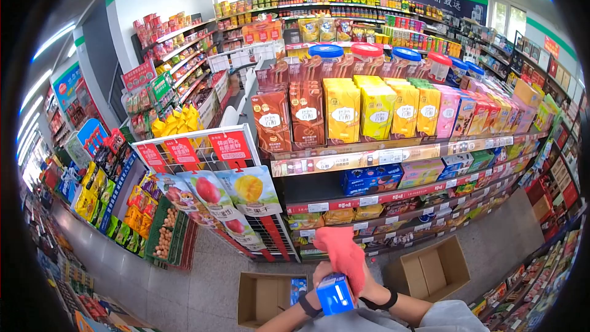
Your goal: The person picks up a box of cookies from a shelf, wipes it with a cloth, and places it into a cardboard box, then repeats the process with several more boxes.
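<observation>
1. Head view: both of the person's forearms rise from the bottom edge, close together, each with a dark band at the wrist.
2. The left hand (319, 280) is closed around a small blue box (335, 294), held low in front of the chest.
3. The right hand (369, 283) sits just beside the blue box and is mostly hidden under a pink cloth (343, 252) that it presses against the box top; its fingers cannot be told, though it seems to grip the cloth.
4. Below and left of the blue box an open cardboard carton (265, 298) stands on the floor with a blue pack inside.
5. Right of the blue box a second open carton (430, 270) lies on the floor.
6. Beyond the blue box stands a shelf unit (369, 158) of snack packs; left of it, a wire rack (215, 166) hung with dried-fruit bags.
</observation>
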The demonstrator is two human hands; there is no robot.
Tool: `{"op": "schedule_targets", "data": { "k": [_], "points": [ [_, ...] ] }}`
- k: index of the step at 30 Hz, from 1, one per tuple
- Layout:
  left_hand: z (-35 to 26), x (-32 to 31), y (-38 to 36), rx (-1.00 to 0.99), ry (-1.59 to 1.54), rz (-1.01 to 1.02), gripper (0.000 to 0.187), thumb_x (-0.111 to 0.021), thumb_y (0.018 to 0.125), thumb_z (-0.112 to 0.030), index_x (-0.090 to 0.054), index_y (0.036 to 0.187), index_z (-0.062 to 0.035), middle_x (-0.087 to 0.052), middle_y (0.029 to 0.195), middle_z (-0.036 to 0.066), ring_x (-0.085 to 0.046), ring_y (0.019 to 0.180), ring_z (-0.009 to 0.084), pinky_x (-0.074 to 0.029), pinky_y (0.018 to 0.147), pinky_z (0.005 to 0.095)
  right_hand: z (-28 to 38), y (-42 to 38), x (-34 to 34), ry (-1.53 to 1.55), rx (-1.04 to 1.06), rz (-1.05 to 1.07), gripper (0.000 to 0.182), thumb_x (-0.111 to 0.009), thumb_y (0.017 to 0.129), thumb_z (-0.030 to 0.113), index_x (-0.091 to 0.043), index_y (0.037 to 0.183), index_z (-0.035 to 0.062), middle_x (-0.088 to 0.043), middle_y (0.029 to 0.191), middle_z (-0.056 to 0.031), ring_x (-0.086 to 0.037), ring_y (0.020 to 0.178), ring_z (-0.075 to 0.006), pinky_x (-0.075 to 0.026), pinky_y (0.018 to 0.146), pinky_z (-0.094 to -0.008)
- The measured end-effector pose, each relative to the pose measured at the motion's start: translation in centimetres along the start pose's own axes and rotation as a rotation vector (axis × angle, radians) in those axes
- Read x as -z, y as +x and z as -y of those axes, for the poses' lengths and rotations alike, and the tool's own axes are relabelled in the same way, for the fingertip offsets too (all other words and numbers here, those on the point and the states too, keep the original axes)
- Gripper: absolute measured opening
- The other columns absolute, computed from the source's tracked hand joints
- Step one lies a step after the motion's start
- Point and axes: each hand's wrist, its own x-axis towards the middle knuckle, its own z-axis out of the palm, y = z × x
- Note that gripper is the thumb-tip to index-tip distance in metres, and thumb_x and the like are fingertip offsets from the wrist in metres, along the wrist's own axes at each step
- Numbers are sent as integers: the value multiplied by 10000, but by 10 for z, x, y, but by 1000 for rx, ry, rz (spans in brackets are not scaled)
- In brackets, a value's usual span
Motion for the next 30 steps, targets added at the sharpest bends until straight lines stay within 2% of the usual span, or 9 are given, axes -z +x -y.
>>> {"op": "schedule_targets", "data": {
  "k": [1, 2, 7, 11, 12, 16, 18, 22, 30],
  "points": [
    [-8, 6, 10, -70, 43, -51, 414, -713, 817, -281, -621, 1162, -70, -660, 1014, 119, -661, 901, 285, -518, 787, 384, -8, -1, 3, 34, -4, -10, 562, -523, 993, 255, -365, 1465, -9, -479, 1449, -167, -461, 1345, -261, -346, 1121, -375],
    [-30, -6, 22, -188, 63, -349, 402, -682, 846, -288, -615, 1175, -66, -654, 1029, 126, -660, 862, 296, -522, 761, 386, -22, -3, 11, -33, -14, -21, 567, -549, 985, 240, -366, 1465, 1, -480, 1443, -167, -464, 1346, -257, -355, 1119, -376],
    [-36, -1, 33, -279, 32, -315, 376, -653, 867, -342, -639, 1128, -72, -657, 1053, 136, -656, 855, 298, -514, 783, 398, -113, -23, 51, -97, -83, 11, 634, -564, 983, 242, -286, 1502, 7, -418, 1495, -196, -425, 1387, -275, -328, 1147, -387],
    [14, -16, -16, 149, -334, -239, 294, -654, 878, -283, -669, 1093, -84, -632, 1191, 141, -642, 989, 281, -476, 927, 401, -68, -16, 33, -225, 76, 15, 634, -607, 942, 295, -370, 1444, -13, -476, 1425, -182, -470, 1322, -279, -353, 1106, -395],
    [57, -40, -67, 428, -492, -196, 286, -652, 880, -265, -670, 1099, -83, -635, 1196, 135, -633, 1029, 279, -467, 946, 402, -42, -10, 24, -242, 108, 29, 628, -607, 934, 306, -394, 1426, -21, -492, 1407, -179, -480, 1308, -276, -360, 1095, -391],
    [53, -46, -70, 785, -755, -115, 284, -636, 890, -222, -665, 1132, -76, -646, 1194, 139, -599, 1126, 282, -441, 987, 401, 4, -1, 7, -230, 36, -19, 618, -582, 933, 320, -413, 1405, -41, -513, 1390, -174, -508, 1279, -265, -373, 1080, -368],
    [31, -33, -47, 657, -612, -61, 320, -615, 899, -280, -663, 1130, -64, -663, 1143, 154, -610, 1094, 302, -447, 963, 401, -3, 0, 13, -219, -63, -8, 603, -563, 942, 305, -409, 1410, -43, -514, 1393, -171, -517, 1272, -261, -377, 1077, -360],
    [-23, 3, 10, 36, -183, -47, 513, -524, 912, -479, -670, 1104, -26, -689, 1031, 170, -628, 1007, 316, -465, 897, 409, -55, -4, 36, -157, -24, 59, 543, -488, 1010, 223, -356, 1480, -15, -414, 1513, -184, -450, 1374, -245, -364, 1116, -350],
    [-31, -11, 17, -352, 195, -39, 639, -422, 905, -586, -577, 1201, -41, -666, 1092, 143, -625, 865, 302, -487, 778, 413, -118, -24, 63, -141, -80, -106, 589, -541, 985, 277, -363, 1462, -18, -495, 1421, -180, -497, 1305, -308, -358, 1113, -414]
  ]
}}
